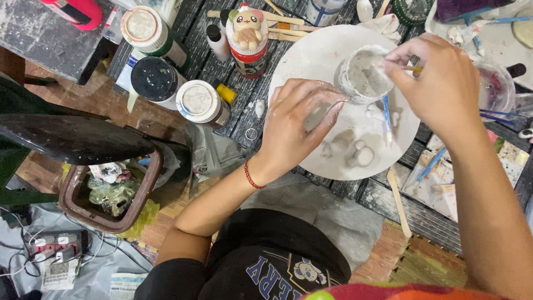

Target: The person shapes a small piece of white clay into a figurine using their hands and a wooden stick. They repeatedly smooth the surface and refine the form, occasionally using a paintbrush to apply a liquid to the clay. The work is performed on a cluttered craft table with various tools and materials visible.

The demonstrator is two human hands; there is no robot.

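Logging, as I see it: right hand point(441, 83) pinching a brush point(413, 69) over the white cup point(363, 75); left hand point(300, 125) open, fingertips just beside cup, resting on white plate point(311, 55).

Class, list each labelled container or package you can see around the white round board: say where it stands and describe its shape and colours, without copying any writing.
White-lidded bottle: top left, round, green and white label.
Dark-lidded jar: below it, round, white body.
White-lidded jar: left of the round board, blue-edged lid, dark label.
Red can: beside the board, red and white label, cartoon figure on top.
Paper package: floor, bottom left, white with blue.
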